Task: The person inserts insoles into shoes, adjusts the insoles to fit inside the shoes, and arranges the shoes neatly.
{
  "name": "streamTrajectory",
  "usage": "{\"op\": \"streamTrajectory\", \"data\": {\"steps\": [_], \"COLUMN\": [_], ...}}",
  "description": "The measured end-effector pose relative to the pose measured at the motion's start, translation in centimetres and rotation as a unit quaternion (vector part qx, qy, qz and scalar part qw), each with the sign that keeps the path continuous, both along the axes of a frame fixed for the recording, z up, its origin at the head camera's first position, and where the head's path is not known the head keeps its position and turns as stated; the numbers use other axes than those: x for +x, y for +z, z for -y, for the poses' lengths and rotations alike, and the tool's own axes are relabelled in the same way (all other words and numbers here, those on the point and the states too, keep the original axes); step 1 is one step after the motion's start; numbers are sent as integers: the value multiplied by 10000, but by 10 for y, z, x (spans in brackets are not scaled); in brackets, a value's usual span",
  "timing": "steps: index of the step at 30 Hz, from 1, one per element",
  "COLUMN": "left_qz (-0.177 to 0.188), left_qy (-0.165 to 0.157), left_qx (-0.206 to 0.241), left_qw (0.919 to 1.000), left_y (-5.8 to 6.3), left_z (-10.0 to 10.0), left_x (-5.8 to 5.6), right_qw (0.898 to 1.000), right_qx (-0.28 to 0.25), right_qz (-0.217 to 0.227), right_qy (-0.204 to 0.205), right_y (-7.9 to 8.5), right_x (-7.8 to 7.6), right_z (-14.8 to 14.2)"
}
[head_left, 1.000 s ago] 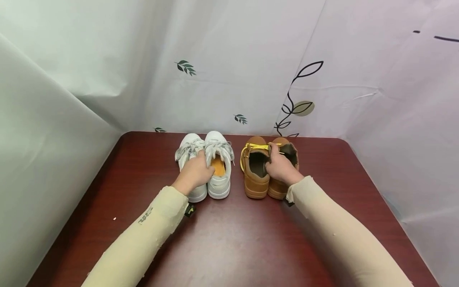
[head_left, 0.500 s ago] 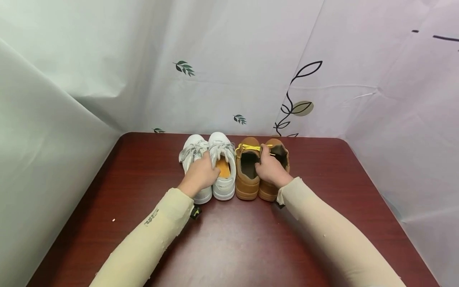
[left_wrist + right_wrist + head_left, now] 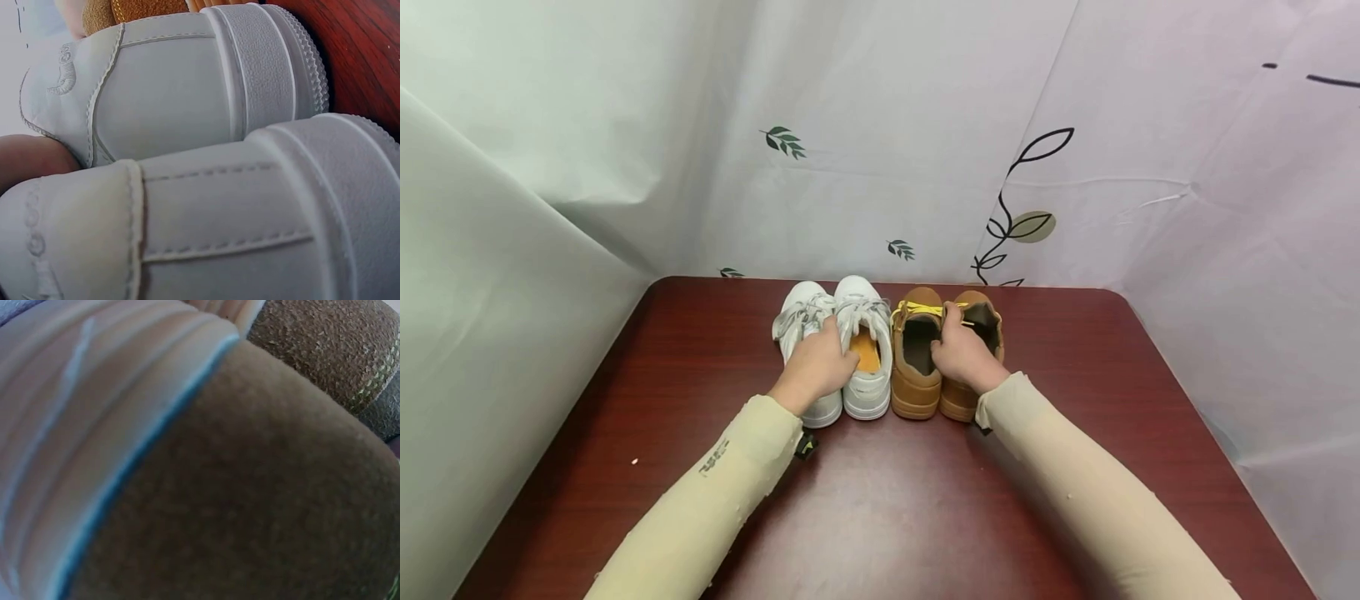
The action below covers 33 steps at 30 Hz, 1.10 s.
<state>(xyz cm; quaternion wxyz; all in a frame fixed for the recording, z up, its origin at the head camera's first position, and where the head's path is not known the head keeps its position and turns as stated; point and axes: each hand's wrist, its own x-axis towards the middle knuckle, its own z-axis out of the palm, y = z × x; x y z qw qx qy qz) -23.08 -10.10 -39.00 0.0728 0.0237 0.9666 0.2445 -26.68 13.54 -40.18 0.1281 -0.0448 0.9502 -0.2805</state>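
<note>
A pair of white sneakers (image 3: 867, 395) with orange insoles stands side by side on the dark red table (image 3: 880, 508), toes toward the back. My left hand (image 3: 818, 360) grips their adjoining inner sides, thumb inside the right sneaker's opening. Close against them on the right is a pair of brown shoes (image 3: 916, 393) with yellow laces. My right hand (image 3: 964, 353) pinches the inner sides of that pair together. White heels (image 3: 175, 87) fill the left wrist view, with some brown suede (image 3: 147, 9) behind. A blurred brown heel (image 3: 237, 475) and its pale ribbed sole take up the right wrist view.
Behind the table's back edge hangs a pale curtain (image 3: 850, 167) with leaf prints, and more of it closes in both sides. A tiny white speck (image 3: 634, 461) lies on the table at the left.
The brown pair has slid left in my right hand and the white pair slightly right in my left. The gap between the pairs has closed. In the last half second little has moved.
</note>
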Motion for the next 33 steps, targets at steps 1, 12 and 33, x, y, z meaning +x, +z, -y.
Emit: {"op": "streamTrajectory", "data": {"steps": [1,12,33], "left_qz": [6,-69,-216], "left_qy": [2,-11,-60], "left_qx": [10,18,-124], "left_qw": [10000,10000,9997], "left_y": [0,-2,-2], "left_z": [0,0,1], "left_x": [0,5,3], "right_qw": [10000,10000,9995], "right_qx": [4,-16,252], "right_qz": [9,3,-185], "right_qy": [8,60,5], "right_y": [0,-2,-1], "right_x": [0,4,2], "right_z": [0,-1,1]}}
